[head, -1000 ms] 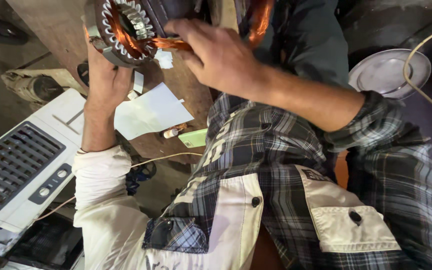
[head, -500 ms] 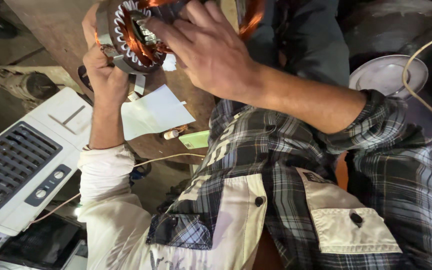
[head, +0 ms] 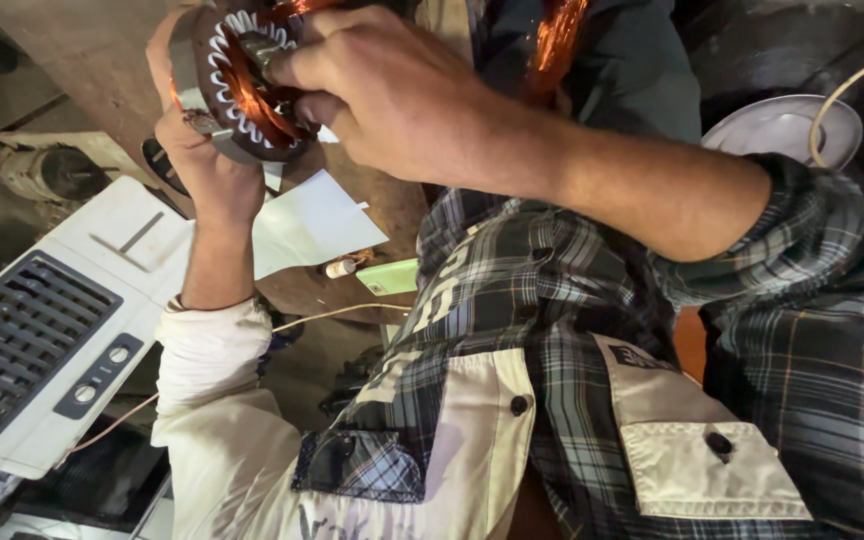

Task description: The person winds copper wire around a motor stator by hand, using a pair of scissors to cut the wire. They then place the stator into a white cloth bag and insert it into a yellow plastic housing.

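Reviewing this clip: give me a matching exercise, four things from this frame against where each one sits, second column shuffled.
Things:
1. motor stator
2. white paper sheet
3. white vented appliance
4. round white cover

Places:
A. far right, behind the right forearm
B. lower left, beside the left sleeve
C. held between left hand and right hand
D. flat on the workbench under the stator

Pairs: 1-C, 2-D, 3-B, 4-A

White paper sheet (head: 307,225) and white appliance (head: 52,330) crowd the workbench (head: 92,50) below the motor stator (head: 242,85)
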